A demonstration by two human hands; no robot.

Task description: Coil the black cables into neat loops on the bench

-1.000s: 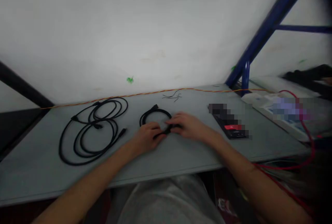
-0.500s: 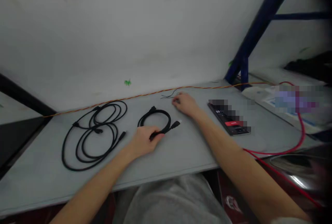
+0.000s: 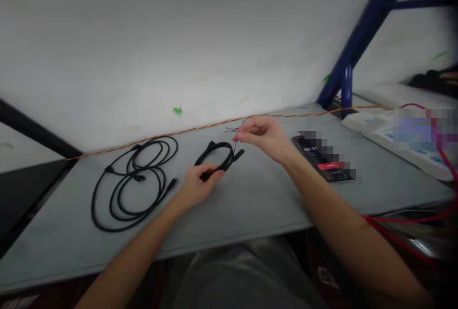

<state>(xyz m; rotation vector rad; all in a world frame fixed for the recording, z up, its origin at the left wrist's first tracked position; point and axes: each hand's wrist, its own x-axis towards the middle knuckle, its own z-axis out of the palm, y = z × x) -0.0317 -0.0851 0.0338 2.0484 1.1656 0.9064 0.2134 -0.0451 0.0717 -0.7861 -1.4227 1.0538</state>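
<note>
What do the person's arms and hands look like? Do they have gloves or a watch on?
The left hand and right hand are bare, with no gloves, rings or watch showing. The left forearm and right forearm are bare too, with no sleeves on them.

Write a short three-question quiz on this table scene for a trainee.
1. True or false: the left hand holds the small black cable coil.
2. Which hand is nearest the thin dark wires?
3. Multiple choice: what lies to the left of that coil on the grey table?
A. a phone
B. a larger black cable coil
C. a roll of tape

Key: 1. True. 2. The right hand. 3. B.
</note>
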